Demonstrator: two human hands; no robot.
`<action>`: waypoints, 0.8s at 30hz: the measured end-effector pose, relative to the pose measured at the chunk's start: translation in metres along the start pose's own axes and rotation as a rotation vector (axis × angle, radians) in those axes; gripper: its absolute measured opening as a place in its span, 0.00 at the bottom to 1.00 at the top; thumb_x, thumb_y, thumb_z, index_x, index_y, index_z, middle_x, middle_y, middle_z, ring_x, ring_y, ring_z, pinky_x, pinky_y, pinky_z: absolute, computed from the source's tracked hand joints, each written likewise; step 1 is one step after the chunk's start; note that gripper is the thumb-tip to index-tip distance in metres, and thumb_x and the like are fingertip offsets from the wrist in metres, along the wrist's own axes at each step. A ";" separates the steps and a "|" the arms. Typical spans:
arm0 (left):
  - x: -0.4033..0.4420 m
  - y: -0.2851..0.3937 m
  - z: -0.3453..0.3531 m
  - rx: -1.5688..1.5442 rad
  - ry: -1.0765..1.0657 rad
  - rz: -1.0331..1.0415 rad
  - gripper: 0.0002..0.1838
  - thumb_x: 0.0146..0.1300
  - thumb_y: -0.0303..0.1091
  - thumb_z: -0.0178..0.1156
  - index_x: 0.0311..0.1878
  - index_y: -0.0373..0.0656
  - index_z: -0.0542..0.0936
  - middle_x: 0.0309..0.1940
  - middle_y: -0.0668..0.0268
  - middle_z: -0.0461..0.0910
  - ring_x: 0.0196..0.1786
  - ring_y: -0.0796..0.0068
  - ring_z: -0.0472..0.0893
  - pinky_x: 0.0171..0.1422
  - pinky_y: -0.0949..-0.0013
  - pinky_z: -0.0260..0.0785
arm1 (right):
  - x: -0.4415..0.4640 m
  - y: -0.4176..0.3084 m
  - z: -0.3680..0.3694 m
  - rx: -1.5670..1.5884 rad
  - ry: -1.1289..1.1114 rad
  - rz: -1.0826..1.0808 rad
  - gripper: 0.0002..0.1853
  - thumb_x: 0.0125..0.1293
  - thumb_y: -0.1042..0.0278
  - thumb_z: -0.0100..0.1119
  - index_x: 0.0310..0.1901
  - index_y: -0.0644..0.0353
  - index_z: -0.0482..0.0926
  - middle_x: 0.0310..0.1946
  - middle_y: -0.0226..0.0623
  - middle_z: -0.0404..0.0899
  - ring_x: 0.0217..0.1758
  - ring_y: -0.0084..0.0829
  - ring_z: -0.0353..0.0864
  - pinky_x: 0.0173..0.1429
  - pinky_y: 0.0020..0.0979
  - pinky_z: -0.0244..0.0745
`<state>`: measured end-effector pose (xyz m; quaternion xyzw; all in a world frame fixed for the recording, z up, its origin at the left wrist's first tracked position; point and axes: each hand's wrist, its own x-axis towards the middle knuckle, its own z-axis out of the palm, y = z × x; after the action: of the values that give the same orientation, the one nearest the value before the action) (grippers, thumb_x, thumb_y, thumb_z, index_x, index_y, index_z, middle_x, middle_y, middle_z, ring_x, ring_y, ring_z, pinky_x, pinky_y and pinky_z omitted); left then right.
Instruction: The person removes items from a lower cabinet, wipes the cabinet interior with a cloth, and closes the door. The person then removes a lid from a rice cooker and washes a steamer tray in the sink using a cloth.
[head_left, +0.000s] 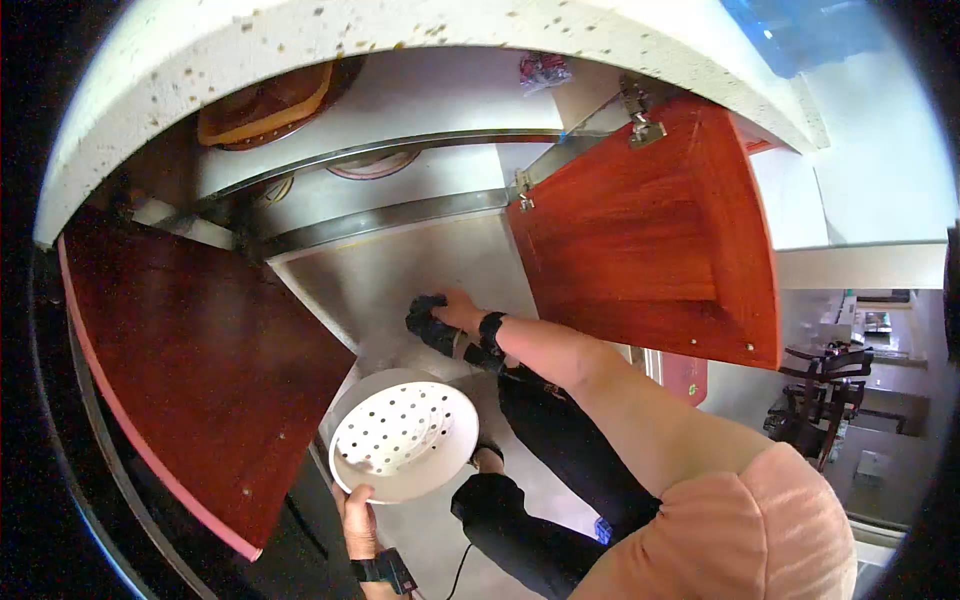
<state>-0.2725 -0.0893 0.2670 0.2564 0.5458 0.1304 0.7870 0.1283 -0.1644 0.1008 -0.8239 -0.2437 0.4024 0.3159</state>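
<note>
My left hand (359,518), at the bottom of the view, grips the rim of a white round colander (398,430) with dark holes. The colander is tilted, its inside towards me. Lower in front of the open cabinet, my right hand (460,312) has its fingers curled at a black item (427,318) beside my foot. Whether this is part of the shoe or a separate thing, I cannot make out. Black bands circle both my wrists.
Two red cabinet doors, one at the left (190,370) and one at the right (640,240), stand open. A speckled countertop (400,25) overhangs a shelf with a brown tray (265,115) and a small packet (543,70). Dark chairs (820,390) are at the far right.
</note>
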 end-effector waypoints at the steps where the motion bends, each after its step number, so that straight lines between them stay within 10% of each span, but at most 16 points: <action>1: -0.010 0.008 0.001 0.014 0.030 -0.007 0.37 0.42 0.25 0.54 0.63 0.32 0.63 0.56 0.57 0.70 0.60 0.62 0.68 0.68 0.64 0.56 | -0.006 0.000 0.005 0.125 0.002 0.034 0.18 0.55 0.71 0.60 0.49 0.63 0.79 0.38 0.40 0.82 0.39 0.29 0.79 0.45 0.31 0.74; 8: -0.038 0.028 -0.016 0.014 0.019 0.140 0.44 0.41 0.26 0.52 0.70 0.37 0.57 0.62 0.55 0.68 0.64 0.59 0.69 0.70 0.57 0.61 | -0.055 -0.055 -0.016 0.299 -0.073 0.251 0.23 0.56 0.68 0.60 0.54 0.66 0.76 0.40 0.39 0.81 0.39 0.29 0.79 0.44 0.30 0.74; 17: -0.094 0.093 -0.035 -0.001 0.077 0.244 0.42 0.42 0.28 0.54 0.68 0.37 0.61 0.61 0.56 0.69 0.63 0.61 0.70 0.68 0.59 0.62 | -0.112 -0.164 -0.063 -0.203 0.002 -0.183 0.22 0.47 0.64 0.63 0.43 0.70 0.77 0.41 0.55 0.78 0.48 0.52 0.77 0.53 0.42 0.72; 24: -0.132 0.158 -0.027 0.121 0.180 0.176 0.33 0.48 0.31 0.53 0.60 0.28 0.68 0.56 0.55 0.72 0.59 0.60 0.73 0.63 0.59 0.66 | -0.158 -0.271 -0.152 0.070 0.152 -0.373 0.13 0.51 0.67 0.59 0.35 0.67 0.73 0.30 0.48 0.78 0.35 0.38 0.78 0.42 0.38 0.72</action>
<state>-0.3345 -0.0148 0.4503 0.3377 0.5966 0.1882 0.7032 0.1247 -0.1328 0.4476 -0.7811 -0.3535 0.2818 0.4307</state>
